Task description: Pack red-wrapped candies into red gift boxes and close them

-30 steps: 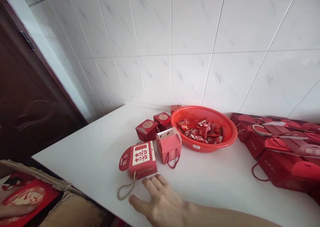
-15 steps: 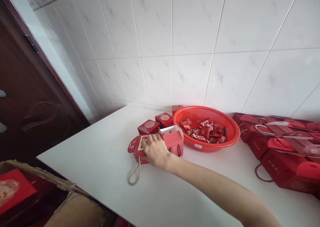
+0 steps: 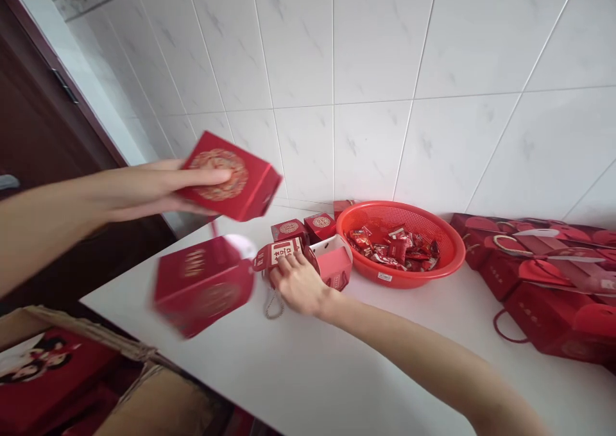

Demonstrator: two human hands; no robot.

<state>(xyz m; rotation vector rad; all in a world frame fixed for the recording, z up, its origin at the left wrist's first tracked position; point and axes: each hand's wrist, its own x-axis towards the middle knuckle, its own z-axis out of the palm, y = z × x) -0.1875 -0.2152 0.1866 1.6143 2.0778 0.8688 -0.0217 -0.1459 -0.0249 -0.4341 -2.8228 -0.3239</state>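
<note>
At upper left, my left hand (image 3: 163, 189) grips a red box (image 3: 235, 178) with a gold round emblem, thumb on top and fingers underneath. Another red box (image 3: 205, 285), blurred, hangs tilted just below it, over the white table. My right hand (image 3: 301, 285) has its fingers bent over a small red box (image 3: 283, 250) with a rope loop on the table. Beside that hand stands an open-topped red box (image 3: 334, 263) with a pale inside. Two small closed red boxes (image 3: 320, 226) stand behind.
A red plastic basket (image 3: 452, 263) holds several wrapped sweets (image 3: 397, 250). Many red boxes (image 3: 543, 314) are packed together at the right. A cardboard carton (image 3: 154, 401) with red boxes is at lower left, beside the white table (image 3: 289, 372). A tiled wall stands behind.
My left hand has come into view from the left with a red box, and a second box hangs below it. My right hand has barely moved; the box under it has shifted slightly up.
</note>
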